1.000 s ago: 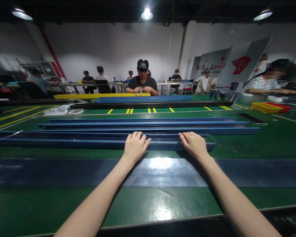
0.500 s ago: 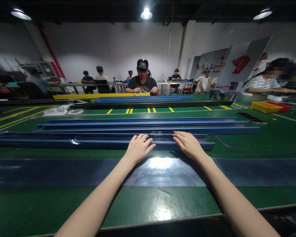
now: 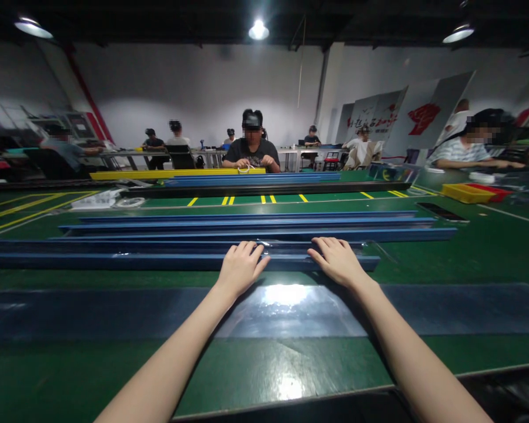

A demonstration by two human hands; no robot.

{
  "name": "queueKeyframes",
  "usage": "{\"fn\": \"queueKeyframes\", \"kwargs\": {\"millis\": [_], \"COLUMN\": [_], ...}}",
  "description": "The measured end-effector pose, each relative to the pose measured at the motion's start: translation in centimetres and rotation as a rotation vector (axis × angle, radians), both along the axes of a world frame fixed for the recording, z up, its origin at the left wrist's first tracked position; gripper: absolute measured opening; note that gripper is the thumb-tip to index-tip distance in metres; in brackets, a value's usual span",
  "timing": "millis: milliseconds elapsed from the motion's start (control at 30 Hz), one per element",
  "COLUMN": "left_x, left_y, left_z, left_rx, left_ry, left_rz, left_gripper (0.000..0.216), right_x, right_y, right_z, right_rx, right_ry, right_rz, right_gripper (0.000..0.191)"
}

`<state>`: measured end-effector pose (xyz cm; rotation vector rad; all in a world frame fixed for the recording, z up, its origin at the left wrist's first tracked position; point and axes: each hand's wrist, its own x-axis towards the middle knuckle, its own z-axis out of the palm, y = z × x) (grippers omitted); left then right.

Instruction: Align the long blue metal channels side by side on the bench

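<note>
Both hands lie over the nearest blue channel-shaped strip (image 3: 114, 262), a long trough with raised edges. My left hand (image 3: 241, 269) is open, palm down, its fingers reaching over the front edge into the trough. To its right, my right hand (image 3: 338, 259) rests in the same way, fingers extended and thumb apart. Between them, shiny clear plastic film (image 3: 286, 244) shows inside the trough, and some of it sticks out past the right end. The fingertips touch the film or the strip; which, I cannot tell. Beneath my forearms lies a wide flat translucent sheet (image 3: 114, 311).
More blue strips (image 3: 255, 221) lie just beyond. A phone (image 3: 443, 212) is at right, near a yellow tray (image 3: 465, 193). Farther back are a black strip (image 3: 273, 189) and a yellow strip (image 3: 171, 174). A co-worker (image 3: 252, 150) sits opposite, holding a white loop.
My hands have moved slightly farther apart along the strip, still open. The film between them and at the right end looks more rumpled. The whole view has shifted a little.
</note>
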<state>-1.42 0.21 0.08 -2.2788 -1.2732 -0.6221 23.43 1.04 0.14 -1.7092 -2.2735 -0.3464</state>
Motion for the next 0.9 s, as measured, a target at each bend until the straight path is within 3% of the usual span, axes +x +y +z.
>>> {"fn": "queueKeyframes", "kwargs": {"millis": [433,900], "left_x": [0.4,0.2], "left_y": [-0.1,0.1], "left_z": [-0.4,-0.7], "left_rx": [0.004,-0.035], "left_ry": [0.012,0.069], "left_rz": [-0.076,-0.168], "left_gripper": [0.034,0.037], "right_x": [-0.9,-0.6], "right_y": [-1.2,-1.0], "right_z": [1.4,1.2], "right_rx": [-0.019,-0.018], "right_ry": [-0.050,0.009], "right_rz": [-0.078,-0.060], "right_gripper": [0.041,0.040]}}
